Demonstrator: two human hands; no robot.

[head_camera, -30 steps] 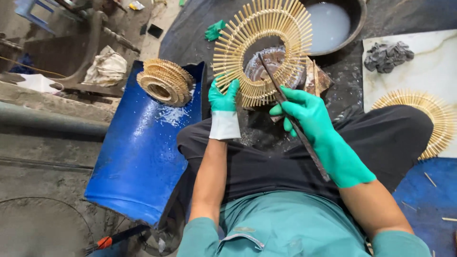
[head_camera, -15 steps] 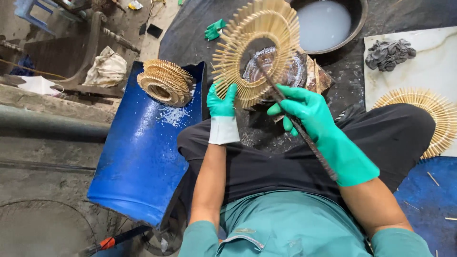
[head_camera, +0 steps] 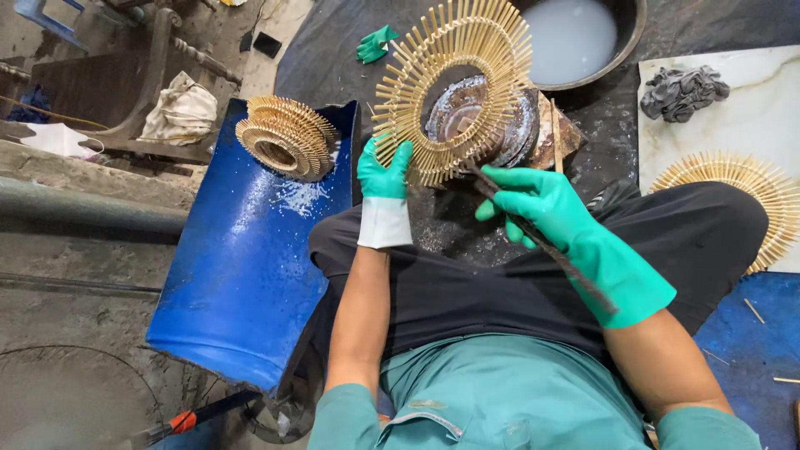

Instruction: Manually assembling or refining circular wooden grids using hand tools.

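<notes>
No packages, labels, signs or screens show anywhere in the head view; nothing in it carries a printed panel or a display.

I am looking down into a rough craft workshop set up at floor level. A stack of finished round sunburst frames of pale bamboo sticks (head_camera: 287, 137) sits on a blue plastic drum half lying on its side (head_camera: 250, 267), and another such frame (head_camera: 742, 196) lies on a white marble slab (head_camera: 750, 117). A dark round basin of milky liquid (head_camera: 575, 37) stands by a rusty metal block (head_camera: 500, 125). The ground is bare, stained concrete (head_camera: 75, 367), with dark sheeting (head_camera: 333, 58) and a crumpled grey rag (head_camera: 683, 87).
</notes>
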